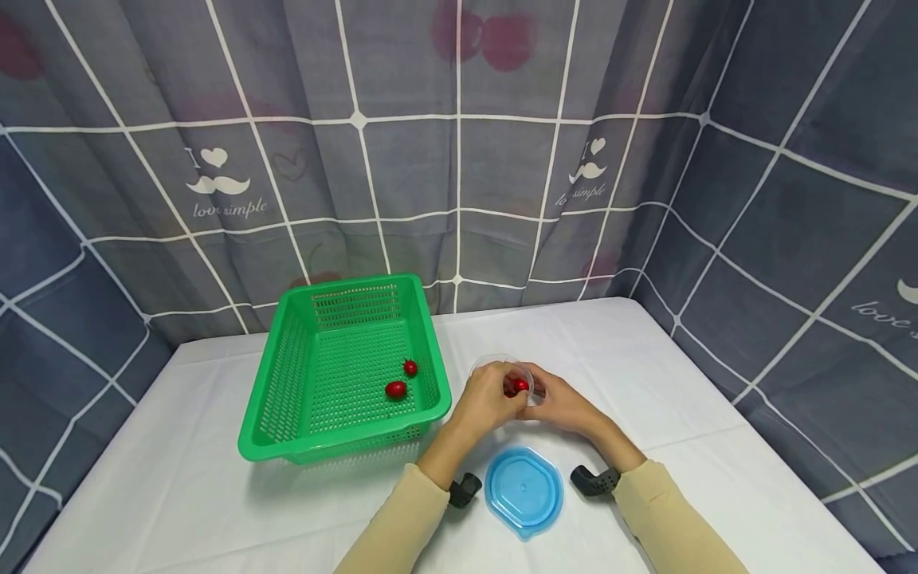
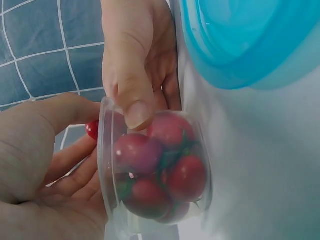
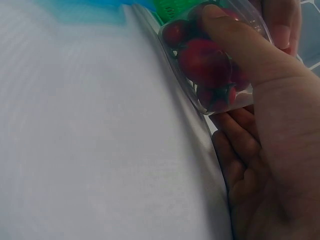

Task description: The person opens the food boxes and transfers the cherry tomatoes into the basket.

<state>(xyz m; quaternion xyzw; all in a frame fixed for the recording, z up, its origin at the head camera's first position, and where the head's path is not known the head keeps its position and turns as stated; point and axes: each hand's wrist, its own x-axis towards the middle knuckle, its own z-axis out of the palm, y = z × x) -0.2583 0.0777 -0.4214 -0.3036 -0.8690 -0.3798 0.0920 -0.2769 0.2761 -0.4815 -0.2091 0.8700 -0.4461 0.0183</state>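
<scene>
A small clear plastic container [image 2: 116, 220] holds several red cherry tomatoes [image 2: 186, 175] with green stems. My right hand [image 1: 562, 405] grips its side, the thumb [image 3: 235, 37] lying along the outer wall. At the container's mouth is my left hand [image 1: 490, 399], a cherry tomato [image 2: 92, 129] between its thumb and fingers; the rim partly hides that tomato. Nearer me, a blue lid [image 1: 524, 493] lies flat on the table between my forearms. Two more cherry tomatoes [image 1: 396, 390] sit in the green basket [image 1: 344, 441] to the left.
White cloth [image 1: 610, 351] covers the table. A grey checked curtain [image 1: 402, 175] stands behind it and on both sides. The basket's right rim is close to my left forearm. Dark wrist-camera mounts [image 1: 595, 481] stick out inward near the lid.
</scene>
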